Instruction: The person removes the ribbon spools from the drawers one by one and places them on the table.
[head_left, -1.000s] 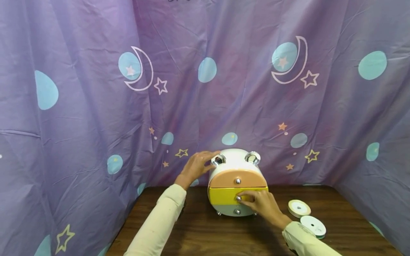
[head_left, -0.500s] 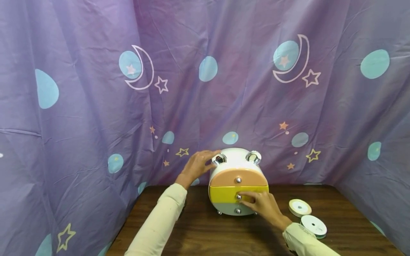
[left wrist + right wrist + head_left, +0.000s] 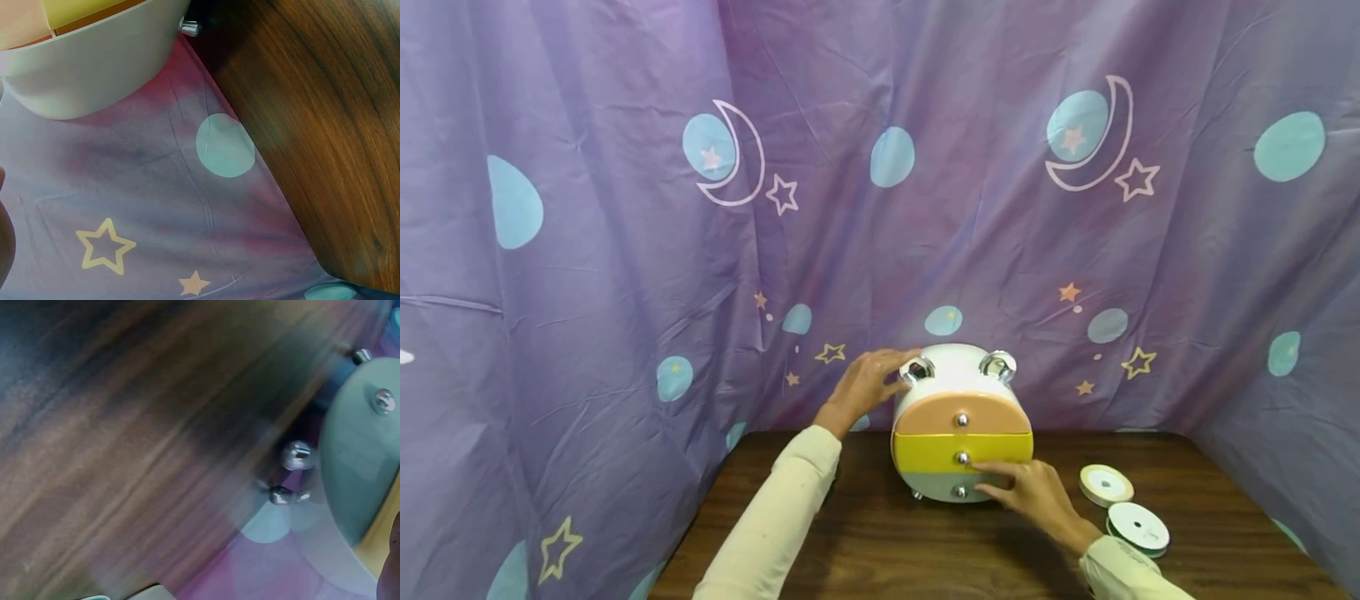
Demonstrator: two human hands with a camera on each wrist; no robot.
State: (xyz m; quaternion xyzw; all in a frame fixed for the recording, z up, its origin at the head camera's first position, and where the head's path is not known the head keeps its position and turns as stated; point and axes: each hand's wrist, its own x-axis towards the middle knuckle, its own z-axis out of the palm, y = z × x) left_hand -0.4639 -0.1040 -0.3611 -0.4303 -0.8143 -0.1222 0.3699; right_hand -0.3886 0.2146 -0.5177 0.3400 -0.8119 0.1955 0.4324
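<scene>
Drawer box, upright on the wood-grain counter, described from nearest to farthest as I see it from the room. To the right of the box and somewhat in front lie two spools, the white spool nearer and the cream spool beyond. Just before the box's face is the right hand; its grip holds nothing, thumb and index finger spread, the index fingertip at the edge of the middle knob. Whether they touch, I cannot tell. This knob belongs to the yellow drawer, midway up the box. Polished and round, it is probably slippery; a two-finger pinch behind its bulge should hold best, with a straight pull. At the box's upper left, the left hand has its grip curled about the silvery left ear. The glossy body looks stiff and, I judge, fairly light, so a tug could slide or tip it; bracing the white top or side seems surer than relying on an ear. Behind the box hangs a purple cloth.
</scene>
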